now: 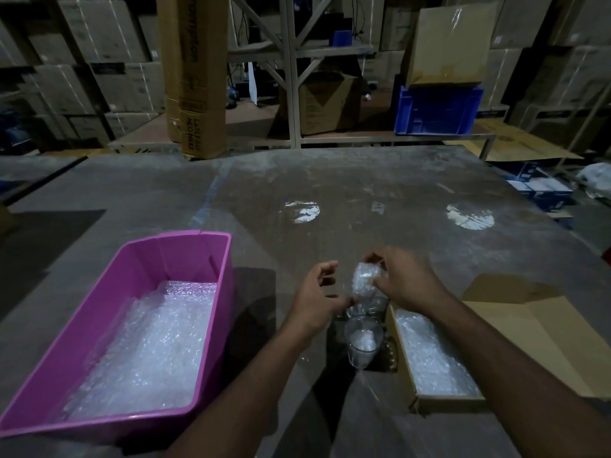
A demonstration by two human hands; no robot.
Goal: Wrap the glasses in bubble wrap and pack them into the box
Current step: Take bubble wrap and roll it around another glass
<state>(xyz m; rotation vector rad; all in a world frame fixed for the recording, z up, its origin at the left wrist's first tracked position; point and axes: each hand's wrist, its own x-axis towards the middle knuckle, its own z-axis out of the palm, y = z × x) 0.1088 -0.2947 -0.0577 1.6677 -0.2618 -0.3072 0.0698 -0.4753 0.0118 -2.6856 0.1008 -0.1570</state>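
Note:
A crumpled piece of bubble wrap (363,280) is gripped by my right hand (401,279) above a clear glass (367,307) that is mostly hidden beneath it. My left hand (319,294) hovers just left of the wrap, fingers loosely curled and thumb near the wrap's lower edge; whether it touches is unclear. A second clear glass (362,345) stands upright nearer to me with a wad of bubble wrap inside. To the right lies an open cardboard box (401,355) lined with bubble wrap.
A pink plastic tub (185,256) holding sheets of bubble wrap sits at the left on the grey table (330,193). A flat cardboard flap (529,312) lies right of the box. Shelves, stacked cartons and a blue crate (436,110) stand beyond the table.

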